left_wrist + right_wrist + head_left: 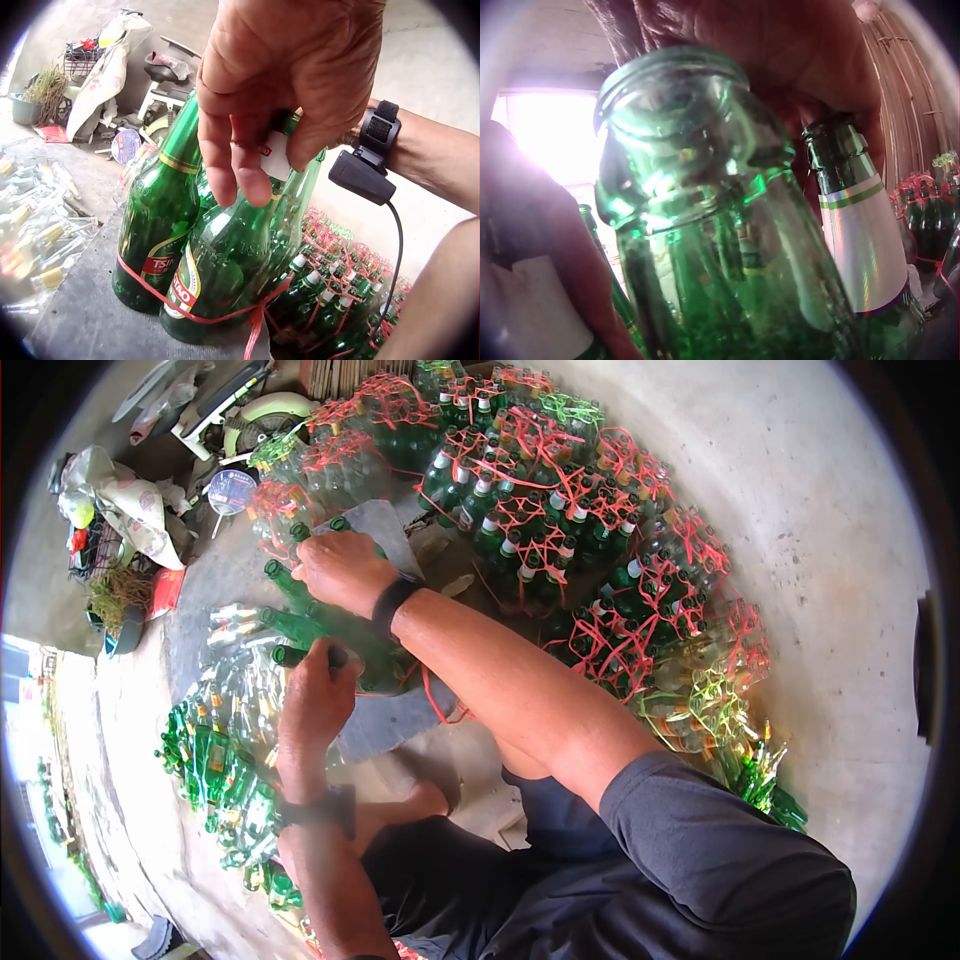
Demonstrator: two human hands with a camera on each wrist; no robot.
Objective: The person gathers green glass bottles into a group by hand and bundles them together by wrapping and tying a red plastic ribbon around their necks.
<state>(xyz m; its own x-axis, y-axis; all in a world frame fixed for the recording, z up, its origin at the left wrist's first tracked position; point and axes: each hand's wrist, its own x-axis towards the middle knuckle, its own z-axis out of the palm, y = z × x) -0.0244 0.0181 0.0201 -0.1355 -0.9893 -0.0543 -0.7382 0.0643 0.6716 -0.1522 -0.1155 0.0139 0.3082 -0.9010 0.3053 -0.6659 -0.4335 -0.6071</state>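
Several green bottles point(295, 625) point(161, 225) stand close together on a grey board point(385, 730) point(75, 300), with red string point(217, 319) round their lower bodies in the left wrist view. The left hand point(320, 695) point(292, 82) has its thumb and fingers curled round a bottle neck with a white label point(277, 154). Farther back in the bunch, the right hand point(345, 570) point(780, 52) grips a dark bottle neck point(836, 154); its fingertips are partly hidden. A clear-lit green bottle mouth point(671, 90) is close to the right wrist camera.
String-tied bottle bundles point(530, 490) stand behind and to the right, beside a pale wall point(820, 540). Loose clear bottles point(240, 690) point(45, 225) lie left of the board. A scooter point(250, 425), a potted plant point(120, 600) and bags point(130, 505) are at the back left.
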